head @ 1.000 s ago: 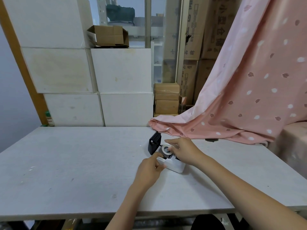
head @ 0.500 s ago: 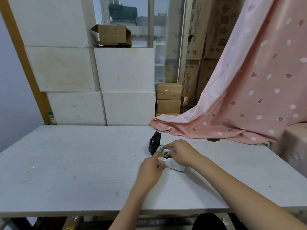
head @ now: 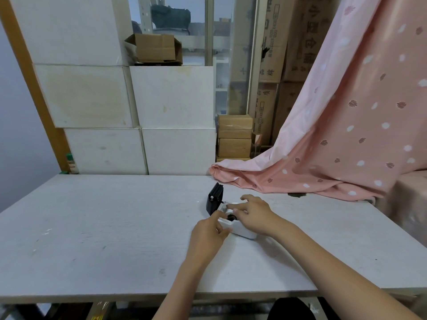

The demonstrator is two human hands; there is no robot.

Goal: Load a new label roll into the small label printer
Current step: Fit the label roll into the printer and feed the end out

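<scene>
A small white label printer (head: 242, 232) lies on the white table (head: 115, 227), its black lid (head: 215, 199) standing open at the far end. My left hand (head: 209, 234) grips the printer's near left corner, thumb on its top edge. My right hand (head: 253, 213) rests over the open compartment with fingers spread flat, pressing down. The label roll (head: 231, 217) shows only as a dark core between my fingers; most of it is hidden under my right hand.
A pink patterned cloth (head: 335, 146) drapes onto the table's far right edge. White boxes (head: 171, 116) and brown cartons (head: 234, 135) are stacked behind the table. A small dark scrap (head: 298, 195) lies near the cloth.
The roll, visible on top of the printer a second ago, has sunk into the compartment. My right hand has flattened over it. My left hand has stayed on the printer's corner.
</scene>
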